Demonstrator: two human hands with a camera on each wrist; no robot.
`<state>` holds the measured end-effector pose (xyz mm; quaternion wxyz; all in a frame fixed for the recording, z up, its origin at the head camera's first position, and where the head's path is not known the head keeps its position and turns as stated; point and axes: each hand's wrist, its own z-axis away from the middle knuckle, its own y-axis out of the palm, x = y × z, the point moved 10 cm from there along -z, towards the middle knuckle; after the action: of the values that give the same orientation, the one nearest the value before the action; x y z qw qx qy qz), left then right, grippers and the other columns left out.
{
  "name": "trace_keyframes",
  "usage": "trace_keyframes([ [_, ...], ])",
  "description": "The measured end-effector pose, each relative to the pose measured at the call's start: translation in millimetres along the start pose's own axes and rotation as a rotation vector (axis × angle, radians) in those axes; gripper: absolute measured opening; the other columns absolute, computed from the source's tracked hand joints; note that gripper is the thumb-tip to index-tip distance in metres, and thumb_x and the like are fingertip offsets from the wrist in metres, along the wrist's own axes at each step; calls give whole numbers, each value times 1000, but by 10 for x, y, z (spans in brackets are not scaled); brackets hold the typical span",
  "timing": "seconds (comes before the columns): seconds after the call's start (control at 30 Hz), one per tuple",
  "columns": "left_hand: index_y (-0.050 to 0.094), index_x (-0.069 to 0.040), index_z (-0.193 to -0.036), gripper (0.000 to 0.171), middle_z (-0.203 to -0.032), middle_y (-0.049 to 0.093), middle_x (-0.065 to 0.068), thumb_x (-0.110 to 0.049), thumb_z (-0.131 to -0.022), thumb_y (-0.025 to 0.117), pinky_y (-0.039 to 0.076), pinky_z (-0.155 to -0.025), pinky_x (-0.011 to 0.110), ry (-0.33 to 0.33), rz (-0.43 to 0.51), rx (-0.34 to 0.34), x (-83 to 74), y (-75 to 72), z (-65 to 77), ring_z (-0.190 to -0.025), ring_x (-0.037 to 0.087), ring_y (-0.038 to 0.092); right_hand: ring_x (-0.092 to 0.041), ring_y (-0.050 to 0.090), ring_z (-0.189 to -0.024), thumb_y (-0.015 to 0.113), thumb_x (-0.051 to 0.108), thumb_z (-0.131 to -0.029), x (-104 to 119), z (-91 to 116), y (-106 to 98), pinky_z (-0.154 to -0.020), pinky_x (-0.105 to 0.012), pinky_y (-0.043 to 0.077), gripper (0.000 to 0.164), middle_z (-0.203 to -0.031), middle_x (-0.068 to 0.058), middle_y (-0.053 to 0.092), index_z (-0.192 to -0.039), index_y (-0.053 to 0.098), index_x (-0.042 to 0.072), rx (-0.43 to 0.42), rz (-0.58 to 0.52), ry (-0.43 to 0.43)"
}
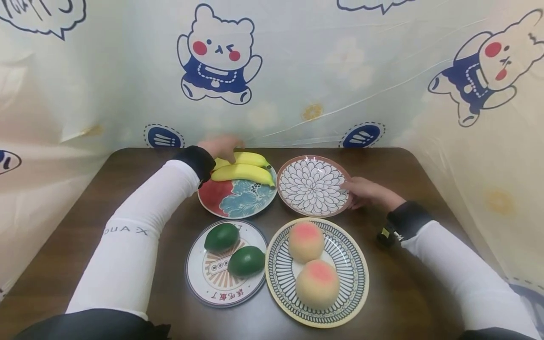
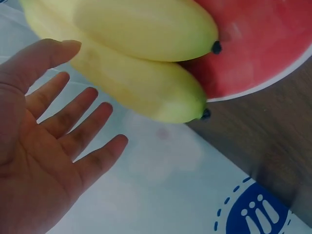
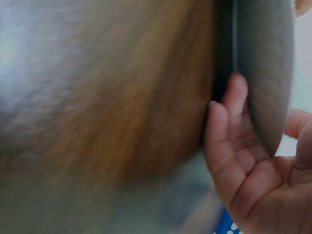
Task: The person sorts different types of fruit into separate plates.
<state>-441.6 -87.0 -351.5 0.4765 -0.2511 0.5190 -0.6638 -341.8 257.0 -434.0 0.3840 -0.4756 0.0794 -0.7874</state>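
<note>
My left hand (image 1: 221, 147) hovers at the back of the red-and-blue flowered plate (image 1: 244, 200), beside two yellow bananas (image 1: 243, 174) lying on it. In the left wrist view its fingers (image 2: 95, 156) are spread and extended, with nothing held, close to the bananas (image 2: 146, 90). My right hand (image 1: 369, 191) grips the right rim of a brown-rimmed plate (image 1: 313, 186) with a petal pattern. The thumb rests on top of the rim. From the right wrist, the curled fingers (image 3: 219, 131) show under the plate's edge (image 3: 265, 73), which stands over the brown table.
Nearer stands a white plate (image 1: 199, 278) with two green mango-like fruits (image 1: 246, 261). To its right, a yellow-rimmed plate (image 1: 357, 283) carries two peach-shaped buns (image 1: 317, 284). All sit close together on the dark wooden table (image 1: 408, 283), with a patterned curtain (image 1: 306, 61) behind.
</note>
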Motion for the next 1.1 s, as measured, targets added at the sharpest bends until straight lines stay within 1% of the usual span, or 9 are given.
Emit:
trace_keyframes([
  [0.13, 62, -5, -138, 54, -141, 62, 19, -2, -86, 71, 44, -114, 56, -20, -37, -11, 64, 82, 25, -131, 39, 55, -13, 67, -73, 42, 27, -109, -22, -32, 75, -70, -27, 58, 46, -83, 2, 68, -139, 43, -8, -20, -28, -32],
  [0.27, 71, -7, -122, 40, -114, 72, 14, -3, -82, 75, 51, -100, 50, -14, -90, -68, 204, 217, -34, -105, 34, 61, -12, 67, -71, 42, 26, -109, -29, -55, 153, -69, -26, 58, 46, -83, 2, 68, -139, 44, -8, -28, -46, -53],
  [0.37, 70, -7, -113, 32, -100, 69, 11, -6, -82, 75, 49, -90, 46, 0, -125, -102, 262, 312, -70, -94, 31, 58, -13, 67, -72, 43, 27, -109, -25, -61, 174, -69, -26, 58, 46, -85, 1, 69, -140, 46, -6, -39, -53, -64],
  [0.47, 65, -6, -117, 31, -102, 66, 12, -7, -87, 72, 49, -90, 47, -7, -124, -101, 248, 344, -45, -96, 31, 57, -14, 67, -72, 43, 28, -109, -26, -64, 162, -69, -26, 58, 46, -86, 1, 69, -140, 46, -5, -56, -62, -65],
  [0.63, 60, -4, -123, 36, -109, 65, 16, -8, -90, 73, 50, -97, 50, -30, -41, -116, 194, 180, 42, -102, 34, 58, -15, 67, -73, 43, 28, -109, -37, -39, 108, -69, -26, 58, 46, -87, 1, 69, -141, 47, -4, -82, -66, -54],
  [0.77, 56, -5, -123, 35, -109, 65, 16, -11, -92, 72, 49, -98, 48, -10, -1, -202, 120, -79, 36, -101, 33, 58, -15, 67, -73, 43, 30, -109, -33, -9, 57, -70, -26, 58, 47, -90, -1, 70, -141, 47, -4, -103, -51, -52],
  [0.83, 53, -4, -124, 35, -109, 64, 16, -12, -94, 69, 49, -98, 47, 15, 5, -222, 8, -189, -3, -100, 33, 58, -15, 67, -74, 43, 30, -109, -32, 4, 26, -70, -26, 58, 47, -91, -3, 70, -140, 47, -4, -117, -39, -51],
  [0.93, 52, -4, -126, 36, -104, 65, 14, -17, -96, 67, 51, -95, 46, 80, -55, -251, -248, -290, -153, -94, 31, 60, -15, 67, -74, 43, 30, -108, -38, 17, -18, -70, -26, 58, 47, -92, -5, 70, -139, 48, -5, -141, -15, -45],
  [1.1, 46, -4, -135, 46, -105, 65, 12, -29, -100, 62, 56, -90, 45, 134, -90, -212, -873, -242, -340, -94, 30, 65, -14, 67, -74, 43, 30, -108, -46, 13, -35, -71, -26, 58, 48, -93, -6, 69, -140, 47, -6, -147, -1, -36],
])
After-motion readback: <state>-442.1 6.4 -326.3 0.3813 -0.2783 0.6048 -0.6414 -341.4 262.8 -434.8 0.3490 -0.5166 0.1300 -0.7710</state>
